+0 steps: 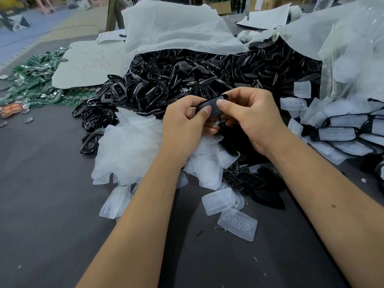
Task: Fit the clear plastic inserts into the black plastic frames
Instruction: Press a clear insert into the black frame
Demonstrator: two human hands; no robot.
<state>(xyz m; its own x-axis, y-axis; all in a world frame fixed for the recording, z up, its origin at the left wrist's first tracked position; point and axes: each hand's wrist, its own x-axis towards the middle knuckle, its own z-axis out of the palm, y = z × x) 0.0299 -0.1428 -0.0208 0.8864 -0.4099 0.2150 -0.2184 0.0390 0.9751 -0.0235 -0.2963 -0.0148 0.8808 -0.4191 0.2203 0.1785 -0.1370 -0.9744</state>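
Dark table (52,204) bears black frames (166,80), clear inserts (133,146), seemingly circuit boards (31,80).

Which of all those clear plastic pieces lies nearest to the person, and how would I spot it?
Start at the big heap of black frames spilling from the white bag, then come down between the two forearms onto the dark grey table. The nearest clear insert lies flat there, alone. Unlike the jumbled ones above, it plainly shows a row of four round rings.

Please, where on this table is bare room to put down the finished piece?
Bare dark grey tabletop lies left of the left forearm, below the green circuit boards, bordered by the heap of clear plastic inserts. Another patch lies between the forearms, below two loose clear inserts. Crowded: black plastic frames ahead, assembled pieces right.
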